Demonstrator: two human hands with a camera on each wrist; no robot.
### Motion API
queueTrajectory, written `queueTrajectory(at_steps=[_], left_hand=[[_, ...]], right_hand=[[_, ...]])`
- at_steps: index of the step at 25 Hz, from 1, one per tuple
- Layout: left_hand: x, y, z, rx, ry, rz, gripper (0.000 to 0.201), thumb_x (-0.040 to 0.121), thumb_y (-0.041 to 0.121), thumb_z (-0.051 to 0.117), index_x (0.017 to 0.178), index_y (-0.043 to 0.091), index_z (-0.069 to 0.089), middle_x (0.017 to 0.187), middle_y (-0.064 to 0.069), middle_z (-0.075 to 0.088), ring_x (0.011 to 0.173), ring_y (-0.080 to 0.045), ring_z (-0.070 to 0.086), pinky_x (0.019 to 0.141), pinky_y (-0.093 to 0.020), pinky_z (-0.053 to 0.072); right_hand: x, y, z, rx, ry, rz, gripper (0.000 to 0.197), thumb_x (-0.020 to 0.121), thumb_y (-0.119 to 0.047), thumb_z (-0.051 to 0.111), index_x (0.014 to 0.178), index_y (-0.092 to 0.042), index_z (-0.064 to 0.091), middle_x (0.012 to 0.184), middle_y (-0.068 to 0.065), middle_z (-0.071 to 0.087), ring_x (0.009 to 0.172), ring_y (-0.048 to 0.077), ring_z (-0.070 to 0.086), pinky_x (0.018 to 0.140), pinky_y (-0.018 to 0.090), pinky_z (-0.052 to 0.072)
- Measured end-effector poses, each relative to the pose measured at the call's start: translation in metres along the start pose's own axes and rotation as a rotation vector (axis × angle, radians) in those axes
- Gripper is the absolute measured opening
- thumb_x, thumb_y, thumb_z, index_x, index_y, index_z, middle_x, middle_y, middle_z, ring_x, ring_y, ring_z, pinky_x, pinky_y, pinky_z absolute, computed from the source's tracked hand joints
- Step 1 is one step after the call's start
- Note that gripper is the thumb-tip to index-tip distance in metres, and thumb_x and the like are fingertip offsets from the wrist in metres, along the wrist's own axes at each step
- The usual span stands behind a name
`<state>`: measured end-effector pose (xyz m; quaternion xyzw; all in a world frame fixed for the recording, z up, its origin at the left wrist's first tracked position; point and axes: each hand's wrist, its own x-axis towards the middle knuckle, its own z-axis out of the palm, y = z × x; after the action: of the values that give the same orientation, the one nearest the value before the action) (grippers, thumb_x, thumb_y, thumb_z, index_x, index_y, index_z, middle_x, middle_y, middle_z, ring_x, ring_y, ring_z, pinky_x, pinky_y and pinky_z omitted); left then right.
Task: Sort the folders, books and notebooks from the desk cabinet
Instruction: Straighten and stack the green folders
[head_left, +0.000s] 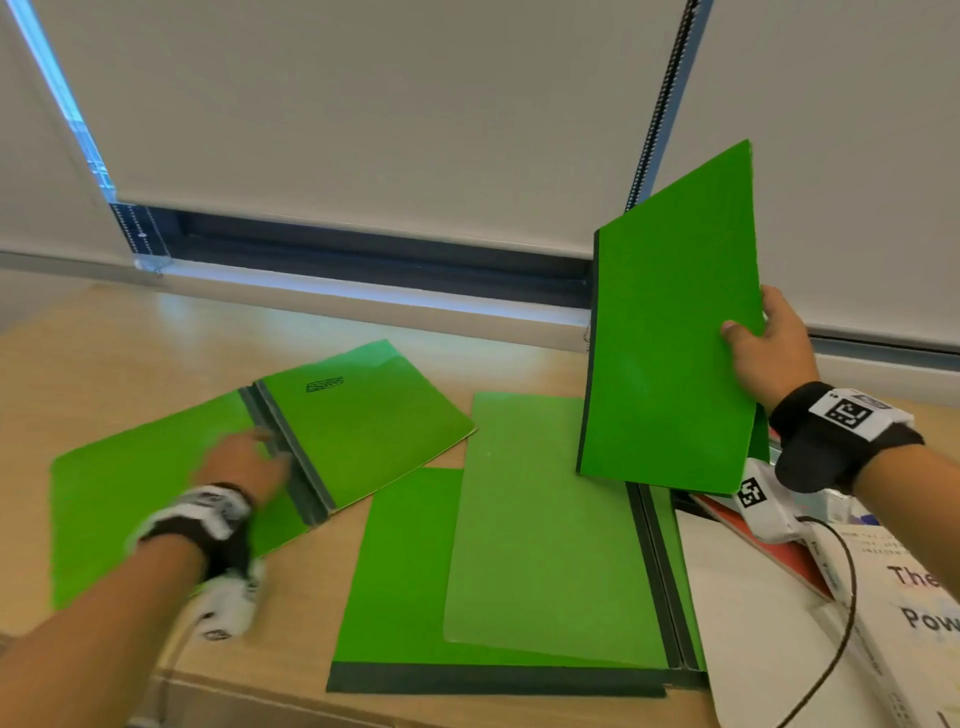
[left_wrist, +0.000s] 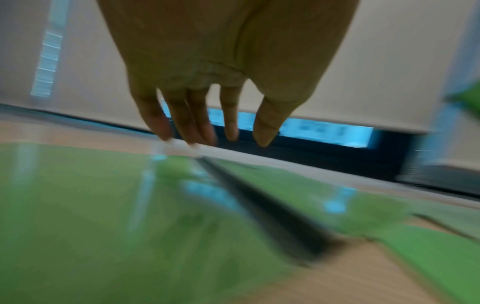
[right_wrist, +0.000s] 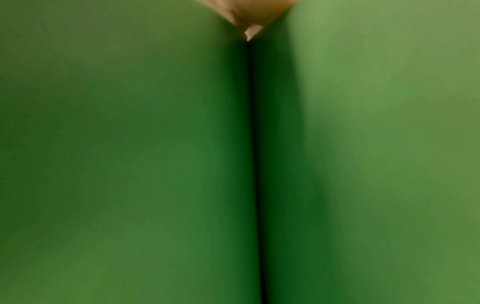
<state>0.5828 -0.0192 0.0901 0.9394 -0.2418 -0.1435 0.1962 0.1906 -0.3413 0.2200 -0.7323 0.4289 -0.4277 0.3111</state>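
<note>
Right hand (head_left: 769, 353) round raised folder (head_left: 670, 332)

Office, roller blind (head_left: 363, 104), desk (head_left: 130, 353), folders (head_left: 545, 519)

Green folders (head_left: 519, 545), one upright (head_left: 670, 353)

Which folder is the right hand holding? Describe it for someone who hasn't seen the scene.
Start at the wooden desk under the window blind. Several green folders lie flat on it. The one you want is the green folder raised upright at the right, pinched by the right hand; it alone is off the desk.
</note>
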Motion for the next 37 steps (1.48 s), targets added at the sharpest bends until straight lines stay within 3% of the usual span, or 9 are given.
queueTrajectory(at_steps=[2,5,10,15,19,21,26,34,37], left_hand=[[-0.042,0.062,0.036,-0.034,-0.152,0.155,0.035,0.084,0.04,0.067,0.111,0.018,0.066,0.116,-0.01,0.068,0.104,-0.026,0.063,0.085,-0.029,0.05],[-0.074,0.115,0.102,-0.145,-0.428,0.083,0.063,0.081,0.051,0.067,0.131,0.015,0.053,0.132,-0.009,0.058,0.119,-0.026,0.057,0.096,-0.03,0.046],[-0.069,0.157,0.145,-0.397,-0.423,-0.096,0.086,0.062,0.041,0.069,0.135,0.003,0.044,0.136,-0.017,0.053,0.117,-0.032,0.056,0.099,-0.039,0.048],[-0.065,0.178,0.139,-0.267,-0.383,-0.188,0.105,0.069,0.043,0.07,0.149,0.005,0.014,0.151,-0.021,0.029,0.136,-0.037,0.036,0.109,-0.04,0.036],[-0.05,0.182,0.127,-0.317,-0.498,-0.099,0.08,0.076,0.037,0.07,0.142,0.002,0.04,0.144,-0.015,0.046,0.125,-0.029,0.051,0.099,-0.031,0.043],[-0.049,0.186,0.116,-0.335,-0.474,0.003,0.05,0.087,0.022,0.067,0.131,0.002,0.055,0.133,-0.013,0.057,0.116,-0.03,0.059,0.097,-0.034,0.047],[-0.053,0.235,0.045,-0.374,-0.28,0.235,0.034,0.084,0.02,0.072,0.111,0.001,0.069,0.11,-0.013,0.07,0.098,-0.028,0.067,0.089,-0.033,0.052],[-0.071,0.293,-0.125,-0.201,-0.057,0.486,0.036,0.08,0.018,0.075,0.112,0.004,0.069,0.11,-0.016,0.07,0.098,-0.032,0.068,0.092,-0.042,0.053],[-0.093,0.297,-0.2,-0.189,-0.017,0.553,0.028,0.082,0.02,0.073,0.108,0.01,0.069,0.107,-0.018,0.071,0.094,-0.033,0.069,0.095,-0.046,0.051]], right_hand=[[-0.003,-0.008,0.004,-0.002,-0.002,-0.013,0.037,0.096,-0.007,0.049,0.129,-0.023,0.049,0.121,0.001,0.062,0.103,0.029,0.063,0.09,0.047,0.053],[-0.006,-0.016,0.005,0.013,0.003,-0.02,0.037,0.096,-0.007,0.048,0.13,-0.023,0.048,0.116,-0.004,0.06,0.1,0.026,0.063,0.087,0.043,0.054],[-0.008,-0.01,-0.024,0.07,0.06,-0.017,0.035,0.094,-0.009,0.049,0.124,-0.027,0.051,0.119,0.0,0.064,0.101,0.027,0.066,0.089,0.053,0.054],[-0.006,-0.001,-0.058,0.045,0.118,-0.033,0.035,0.095,-0.007,0.049,0.127,-0.021,0.05,0.117,-0.002,0.063,0.1,0.028,0.065,0.088,0.047,0.055],[-0.005,0.005,-0.077,0.05,0.16,-0.034,0.036,0.095,-0.008,0.05,0.129,-0.019,0.048,0.124,0.002,0.061,0.102,0.027,0.063,0.09,0.045,0.053],[-0.006,0.005,-0.082,0.038,0.16,-0.038,0.038,0.096,-0.007,0.049,0.133,-0.016,0.046,0.125,-0.002,0.057,0.103,0.019,0.059,0.085,0.029,0.05],[-0.008,-0.001,-0.092,0.019,0.162,-0.053,0.037,0.097,-0.003,0.047,0.133,-0.013,0.047,0.116,-0.008,0.054,0.095,0.009,0.052,0.061,-0.003,0.037],[-0.004,-0.009,-0.108,0.002,0.203,-0.104,0.034,0.095,-0.007,0.048,0.126,-0.021,0.05,0.105,-0.003,0.063,0.091,0.037,0.064,0.081,0.041,0.054],[-0.003,-0.012,-0.108,0.016,0.21,-0.091,0.036,0.095,-0.008,0.049,0.127,-0.022,0.05,0.107,0.0,0.065,0.089,0.034,0.066,0.082,0.044,0.055]])
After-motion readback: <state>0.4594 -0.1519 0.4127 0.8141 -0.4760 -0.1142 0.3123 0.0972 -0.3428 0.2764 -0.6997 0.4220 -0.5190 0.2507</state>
